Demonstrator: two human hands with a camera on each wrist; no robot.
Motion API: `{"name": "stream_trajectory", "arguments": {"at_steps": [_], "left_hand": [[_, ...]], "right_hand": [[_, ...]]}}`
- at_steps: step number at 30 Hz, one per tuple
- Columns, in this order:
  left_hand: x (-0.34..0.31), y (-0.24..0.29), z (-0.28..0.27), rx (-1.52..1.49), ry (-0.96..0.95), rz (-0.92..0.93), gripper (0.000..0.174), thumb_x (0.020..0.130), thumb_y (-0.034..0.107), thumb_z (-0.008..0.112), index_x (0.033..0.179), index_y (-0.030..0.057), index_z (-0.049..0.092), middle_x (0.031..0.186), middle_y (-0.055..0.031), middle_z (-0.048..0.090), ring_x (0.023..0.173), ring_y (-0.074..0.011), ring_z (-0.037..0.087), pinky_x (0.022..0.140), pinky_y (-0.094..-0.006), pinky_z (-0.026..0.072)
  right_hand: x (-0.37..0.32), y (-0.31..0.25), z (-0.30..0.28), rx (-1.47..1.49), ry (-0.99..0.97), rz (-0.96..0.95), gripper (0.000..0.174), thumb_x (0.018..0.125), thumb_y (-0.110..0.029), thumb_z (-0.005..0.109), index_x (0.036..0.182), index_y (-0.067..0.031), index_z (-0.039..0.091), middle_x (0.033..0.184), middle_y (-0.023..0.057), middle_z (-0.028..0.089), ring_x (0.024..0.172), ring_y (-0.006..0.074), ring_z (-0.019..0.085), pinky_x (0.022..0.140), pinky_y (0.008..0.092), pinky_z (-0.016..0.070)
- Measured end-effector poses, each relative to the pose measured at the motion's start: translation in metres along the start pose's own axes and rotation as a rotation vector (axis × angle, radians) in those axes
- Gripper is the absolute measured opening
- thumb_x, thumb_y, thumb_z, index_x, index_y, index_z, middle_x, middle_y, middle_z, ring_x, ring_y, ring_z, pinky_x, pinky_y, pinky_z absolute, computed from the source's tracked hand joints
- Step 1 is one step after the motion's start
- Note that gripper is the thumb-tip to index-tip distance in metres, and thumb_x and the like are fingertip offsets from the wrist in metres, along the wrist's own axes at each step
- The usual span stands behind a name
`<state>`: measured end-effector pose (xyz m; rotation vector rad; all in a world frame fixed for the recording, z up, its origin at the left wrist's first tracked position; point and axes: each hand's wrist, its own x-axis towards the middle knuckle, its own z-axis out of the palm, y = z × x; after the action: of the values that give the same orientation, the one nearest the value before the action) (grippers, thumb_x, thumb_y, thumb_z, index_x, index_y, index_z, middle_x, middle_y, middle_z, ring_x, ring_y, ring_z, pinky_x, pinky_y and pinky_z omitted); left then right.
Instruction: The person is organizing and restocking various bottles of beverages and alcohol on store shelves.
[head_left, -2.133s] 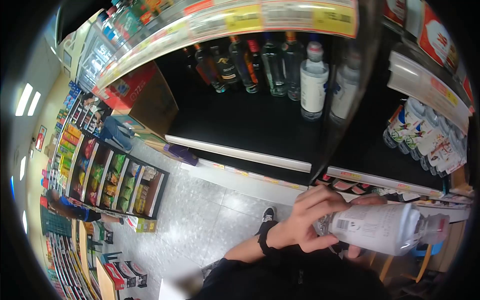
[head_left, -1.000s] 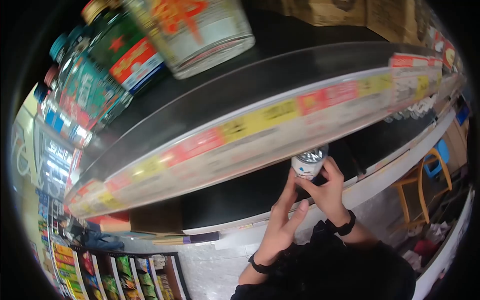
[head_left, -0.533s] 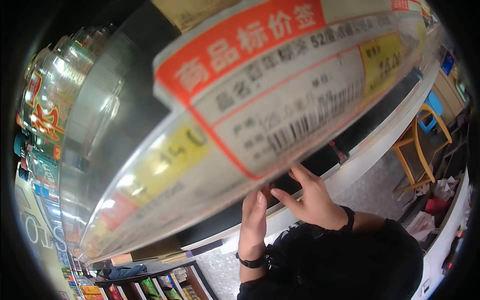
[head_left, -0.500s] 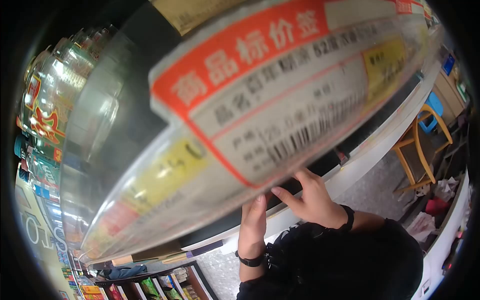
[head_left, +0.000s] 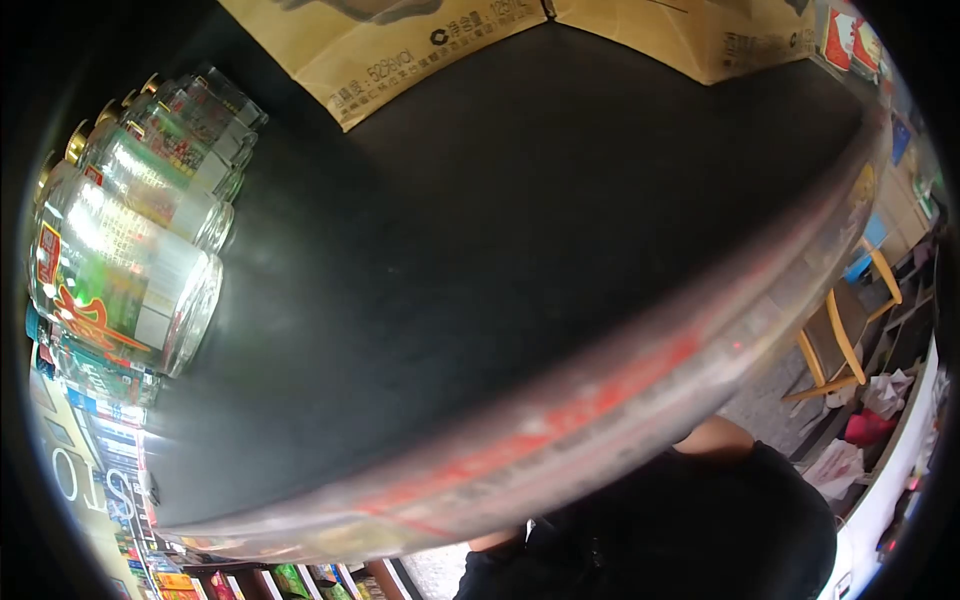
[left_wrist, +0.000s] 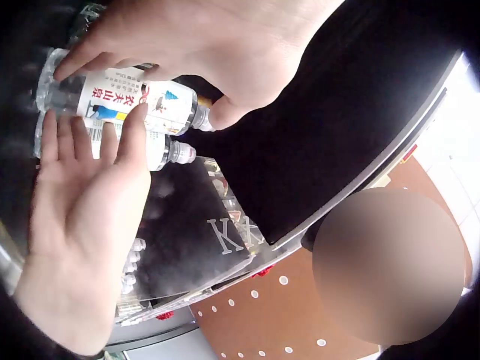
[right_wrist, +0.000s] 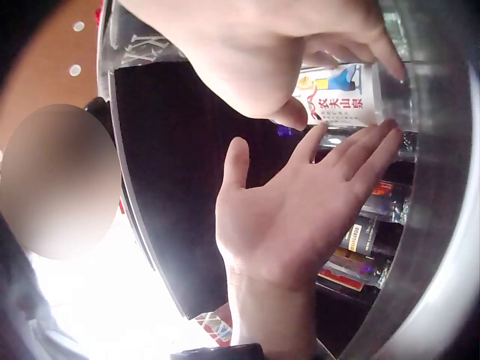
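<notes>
A clear plastic water bottle [left_wrist: 142, 105] with a white illustrated label stands upright on the black lower shelf, beside a second similar bottle [left_wrist: 154, 146]. My left hand [left_wrist: 195, 52] lies along one side of it, fingers extended near its base and thumb by the cap. On the other side, my right hand [left_wrist: 90, 202] has its palm showing and straight fingers overlapping the bottles. The right wrist view shows the flat left palm with fingertips at the labelled bottle [right_wrist: 345, 90]. In the head view the shelf above hides both hands and the bottles.
Glass liquor bottles [head_left: 110, 270] line the left of the upper shelf [head_left: 480, 220], with brown paper packages [head_left: 400, 60] behind. A price-tag strip [head_left: 560, 410] runs along its front edge. Dark liquor bottles [right_wrist: 367, 240] stand in a row below. A wooden chair [head_left: 845, 320] is at right.
The bottle, first held tilted at the right, was carried upright between both hands onto the lower shelf. The head has moved in over the upper shelf, covering the hands from view.
</notes>
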<state>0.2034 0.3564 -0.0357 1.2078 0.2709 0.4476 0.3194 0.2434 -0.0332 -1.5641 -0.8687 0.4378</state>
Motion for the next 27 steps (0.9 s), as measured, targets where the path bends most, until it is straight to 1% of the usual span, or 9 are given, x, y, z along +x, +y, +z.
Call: {"name": "stream_trajectory", "arguments": {"at_steps": [4,6,8,10,14,16,19,21,27], "left_hand": [[0.004,0.015,0.019,0.05,0.047,-0.033,0.081,0.097,0.046,0.049,0.157,0.006,0.013,0.159,-0.022,0.023,0.145,-0.0376,0.027,0.116,-0.0497,0.0214],[0.004,0.003,0.004,0.06,0.103,-0.06,0.08,0.097,0.046,0.048,0.158,0.0078,0.012,0.16,-0.0221,0.022,0.146,-0.0376,0.026,0.116,-0.0488,0.021],[0.003,-0.011,-0.01,0.078,0.213,-0.119,0.079,0.098,0.045,0.047,0.159,0.0114,0.01,0.161,-0.0224,0.02,0.146,-0.0378,0.024,0.116,-0.0471,0.0203],[0.011,0.005,0.009,0.036,0.09,-0.028,0.076,0.099,0.043,0.046,0.159,0.0115,0.012,0.16,-0.0224,0.021,0.146,-0.0371,0.025,0.116,-0.0468,0.0205],[0.006,0.013,0.027,0.123,0.207,-0.032,0.073,0.099,0.042,0.048,0.157,0.0076,0.019,0.159,-0.0234,0.023,0.146,-0.0374,0.025,0.116,-0.0464,0.0203],[-0.006,0.007,0.038,0.122,0.307,0.029,0.067,0.099,0.039,0.051,0.153,0.0036,0.03,0.153,-0.0227,0.034,0.143,-0.0343,0.032,0.114,-0.0442,0.0275],[-0.029,0.002,0.064,0.25,0.452,0.175,0.044,0.101,0.031,0.053,0.131,-0.0007,0.054,0.133,-0.0151,0.056,0.125,-0.0233,0.052,0.1,-0.0363,0.0428],[-0.047,-0.005,0.075,0.219,0.474,0.186,0.038,0.101,0.025,0.054,0.127,-0.0016,0.057,0.126,-0.014,0.059,0.121,-0.021,0.054,0.1,-0.0344,0.0433],[-0.095,-0.027,0.094,0.188,0.482,0.131,0.025,0.101,0.018,0.057,0.112,-0.0026,0.064,0.111,-0.011,0.068,0.108,-0.0162,0.06,0.096,-0.0283,0.0443]], "right_hand": [[0.001,0.0,0.001,0.0,0.038,-0.057,0.078,0.089,-0.028,0.069,0.148,0.005,0.029,0.127,0.0282,0.059,0.114,0.0388,0.062,0.094,0.0388,0.0491],[0.006,0.036,0.016,0.222,0.025,-0.068,0.08,0.089,-0.027,0.068,0.147,0.0104,0.027,0.127,0.032,0.057,0.113,0.0401,0.062,0.095,0.0394,0.0488],[0.011,0.049,0.022,0.049,0.076,-0.226,0.083,0.089,-0.028,0.068,0.147,0.0119,0.025,0.122,0.0346,0.058,0.108,0.0427,0.063,0.091,0.0418,0.0498],[0.007,0.001,-0.001,-0.075,-0.102,0.057,0.089,0.088,-0.031,0.069,0.149,0.0114,0.019,0.114,0.035,0.061,0.099,0.047,0.065,0.085,0.0432,0.0514],[-0.008,-0.01,-0.012,-0.116,-0.074,0.01,0.088,0.088,-0.032,0.069,0.149,0.009,0.022,0.117,0.0354,0.06,0.101,0.0474,0.064,0.086,0.0421,0.0513],[-0.024,-0.001,-0.015,-0.082,-0.053,-0.054,0.086,0.088,-0.033,0.07,0.148,0.0073,0.025,0.118,0.0356,0.059,0.103,0.0475,0.064,0.086,0.0426,0.0513],[-0.046,0.011,-0.023,0.12,-0.08,-0.157,0.067,0.088,-0.026,0.073,0.139,0.0041,0.043,0.12,0.0296,0.062,0.112,0.0382,0.064,0.091,0.0406,0.0522],[-0.06,0.012,-0.031,0.242,-0.165,-0.116,0.049,0.089,-0.015,0.073,0.13,0.0042,0.053,0.122,0.0218,0.065,0.116,0.0281,0.064,0.098,0.0372,0.051],[-0.1,0.018,-0.043,0.358,-0.235,-0.051,0.028,0.094,-0.009,0.066,0.118,0.0043,0.059,0.108,0.0138,0.071,0.105,0.0189,0.068,0.09,0.0299,0.0531]]}}
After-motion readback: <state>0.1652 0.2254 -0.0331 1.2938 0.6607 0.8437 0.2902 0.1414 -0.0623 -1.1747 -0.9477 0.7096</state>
